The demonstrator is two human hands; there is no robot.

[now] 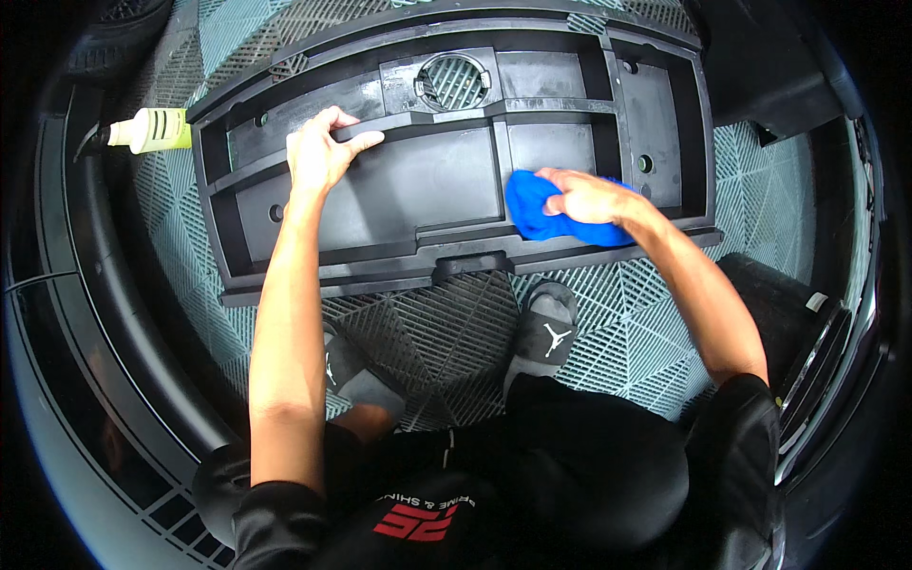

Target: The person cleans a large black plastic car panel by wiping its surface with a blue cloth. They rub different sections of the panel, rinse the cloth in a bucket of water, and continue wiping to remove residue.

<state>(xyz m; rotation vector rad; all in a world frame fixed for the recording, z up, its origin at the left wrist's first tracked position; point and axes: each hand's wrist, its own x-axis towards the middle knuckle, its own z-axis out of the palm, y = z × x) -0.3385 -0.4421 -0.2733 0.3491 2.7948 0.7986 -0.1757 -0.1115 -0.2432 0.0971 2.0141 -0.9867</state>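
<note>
A black plastic compartment tray (420,185), divided by raised ribs and with a round opening near its far side, lies across the floor before me. My left hand (320,146) grips the middle rib of the tray, left of its centre, with thumb and fingers on either side. My right hand (588,199) holds a bunched blue cloth (534,206) against the near wall of the tray, right of centre. Part of the cloth hangs over the tray's near edge.
A spray bottle with yellow-green liquid (160,130) lies beyond the tray's left end. Grey floor grating (442,335) lies under my sandalled feet. Vehicle body panels (78,356) flank the left side. A black cylindrical object (769,299) stands at the right.
</note>
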